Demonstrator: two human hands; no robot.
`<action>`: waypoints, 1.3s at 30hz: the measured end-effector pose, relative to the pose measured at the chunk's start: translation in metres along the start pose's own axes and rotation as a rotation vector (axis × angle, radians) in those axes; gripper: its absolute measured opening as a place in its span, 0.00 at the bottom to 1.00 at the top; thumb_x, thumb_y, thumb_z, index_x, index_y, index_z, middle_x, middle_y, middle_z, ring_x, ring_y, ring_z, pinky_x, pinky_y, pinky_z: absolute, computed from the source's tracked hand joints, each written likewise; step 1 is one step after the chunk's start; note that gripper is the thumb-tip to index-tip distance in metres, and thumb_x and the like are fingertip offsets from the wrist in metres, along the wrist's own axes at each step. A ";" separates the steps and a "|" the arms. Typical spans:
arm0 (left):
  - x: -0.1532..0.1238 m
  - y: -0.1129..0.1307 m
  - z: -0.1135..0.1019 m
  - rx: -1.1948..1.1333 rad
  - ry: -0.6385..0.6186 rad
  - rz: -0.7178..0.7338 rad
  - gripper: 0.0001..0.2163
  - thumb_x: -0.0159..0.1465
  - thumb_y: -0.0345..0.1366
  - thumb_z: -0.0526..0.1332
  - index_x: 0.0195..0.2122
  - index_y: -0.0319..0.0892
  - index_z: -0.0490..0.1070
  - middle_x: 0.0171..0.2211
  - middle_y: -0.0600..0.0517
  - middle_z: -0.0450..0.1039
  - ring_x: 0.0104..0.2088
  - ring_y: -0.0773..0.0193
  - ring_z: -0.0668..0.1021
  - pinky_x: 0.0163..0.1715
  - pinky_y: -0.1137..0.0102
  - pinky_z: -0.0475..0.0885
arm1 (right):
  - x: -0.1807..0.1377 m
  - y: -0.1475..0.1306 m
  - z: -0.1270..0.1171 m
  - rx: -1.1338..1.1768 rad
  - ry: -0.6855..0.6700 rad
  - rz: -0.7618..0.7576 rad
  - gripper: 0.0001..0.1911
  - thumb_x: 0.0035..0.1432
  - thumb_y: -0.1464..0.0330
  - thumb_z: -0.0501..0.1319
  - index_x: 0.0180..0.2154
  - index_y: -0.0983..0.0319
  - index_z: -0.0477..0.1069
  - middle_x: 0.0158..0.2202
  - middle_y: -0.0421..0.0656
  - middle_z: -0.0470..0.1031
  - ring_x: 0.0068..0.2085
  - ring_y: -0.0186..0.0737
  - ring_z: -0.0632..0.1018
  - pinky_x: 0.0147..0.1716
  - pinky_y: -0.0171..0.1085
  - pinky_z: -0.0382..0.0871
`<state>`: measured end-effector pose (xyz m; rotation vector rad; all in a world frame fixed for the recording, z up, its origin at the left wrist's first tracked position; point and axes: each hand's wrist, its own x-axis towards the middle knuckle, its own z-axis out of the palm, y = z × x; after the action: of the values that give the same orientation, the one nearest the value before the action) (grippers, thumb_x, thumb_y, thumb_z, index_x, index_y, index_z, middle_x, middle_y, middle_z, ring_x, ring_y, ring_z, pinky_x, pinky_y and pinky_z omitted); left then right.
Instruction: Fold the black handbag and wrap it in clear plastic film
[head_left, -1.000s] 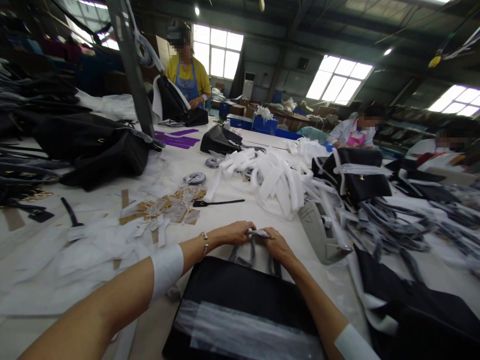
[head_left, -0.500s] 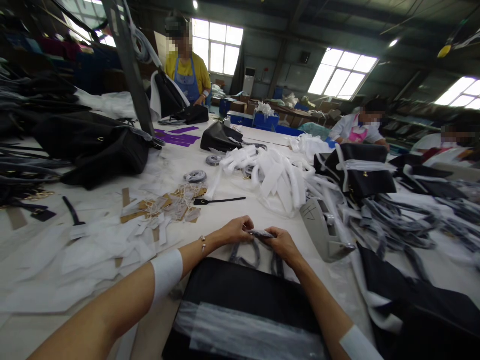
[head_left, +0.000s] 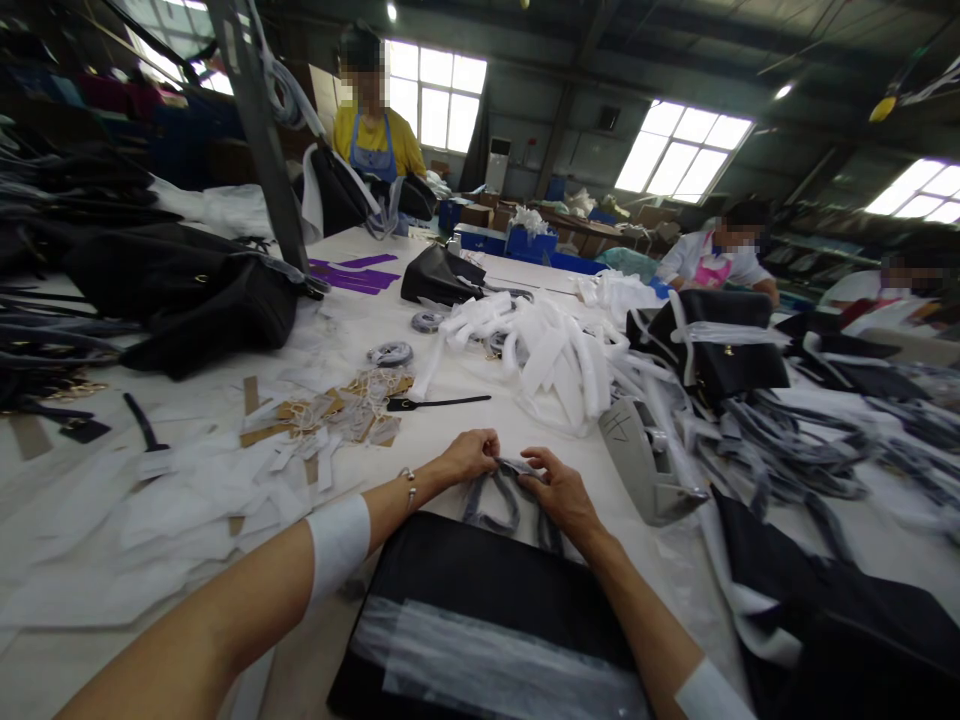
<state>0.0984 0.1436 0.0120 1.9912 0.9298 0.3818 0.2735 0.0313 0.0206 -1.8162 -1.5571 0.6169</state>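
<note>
A black handbag (head_left: 480,590) lies flat on the white table (head_left: 450,420) right in front of me, a clear plastic strip (head_left: 487,665) across its near end. Its wrapped grey handles (head_left: 501,497) arch up at the far end. My left hand (head_left: 470,455) is closed on the top of the handles from the left. My right hand (head_left: 561,490) pinches the same handle top from the right, fingers pressed on the wrapping. Both wrists wear white cuffs.
White paper scraps and brown tags (head_left: 322,415) litter the left. A pile of white wrapped strips (head_left: 547,350) and a grey tape dispenser (head_left: 637,460) lie ahead right. Black bags (head_left: 187,290) crowd both sides. Three other people work at the far tables.
My hands have stayed on the handle top, shifting slightly and working the wrapping. The person in yellow at the far end has lifted a black bag off the table.
</note>
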 end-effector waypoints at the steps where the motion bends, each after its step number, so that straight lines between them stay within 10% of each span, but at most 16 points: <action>1: 0.000 0.002 -0.002 0.022 -0.008 0.003 0.05 0.50 0.27 0.61 0.29 0.41 0.70 0.24 0.58 0.70 0.27 0.67 0.73 0.26 0.74 0.65 | 0.000 0.001 0.000 -0.016 0.014 -0.013 0.15 0.51 0.64 0.60 0.43 0.56 0.73 0.38 0.40 0.77 0.29 0.36 0.72 0.37 0.37 0.66; 7: -0.005 0.017 -0.007 0.204 -0.035 0.035 0.07 0.52 0.25 0.59 0.29 0.41 0.73 0.29 0.54 0.75 0.32 0.64 0.75 0.32 0.73 0.67 | 0.004 0.007 0.004 -0.128 0.078 0.034 0.09 0.53 0.65 0.57 0.33 0.58 0.75 0.26 0.38 0.75 0.25 0.37 0.71 0.30 0.36 0.66; 13: -0.012 0.022 0.001 0.406 0.026 0.084 0.13 0.57 0.23 0.53 0.38 0.42 0.72 0.36 0.49 0.75 0.37 0.59 0.76 0.38 0.69 0.68 | 0.006 0.003 0.008 -0.319 0.100 -0.004 0.06 0.51 0.71 0.62 0.30 0.58 0.77 0.38 0.45 0.74 0.41 0.43 0.75 0.41 0.37 0.67; 33: -0.017 0.033 -0.004 0.640 -0.109 0.217 0.10 0.61 0.24 0.53 0.37 0.37 0.74 0.37 0.41 0.76 0.38 0.54 0.79 0.39 0.66 0.72 | -0.005 -0.016 0.013 -0.582 -0.042 -0.312 0.22 0.61 0.76 0.55 0.55 0.56 0.69 0.43 0.46 0.77 0.45 0.44 0.72 0.45 0.39 0.62; 39: -0.031 0.048 -0.009 0.638 -0.175 0.247 0.18 0.60 0.48 0.62 0.42 0.37 0.73 0.34 0.43 0.76 0.34 0.51 0.79 0.34 0.65 0.72 | -0.001 -0.007 0.017 -0.578 0.011 -0.302 0.07 0.61 0.72 0.59 0.40 0.61 0.74 0.38 0.46 0.76 0.42 0.46 0.72 0.45 0.40 0.62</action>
<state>0.0948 0.1105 0.0594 2.6853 0.7489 0.0339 0.2558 0.0339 0.0143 -1.9045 -2.0993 0.0051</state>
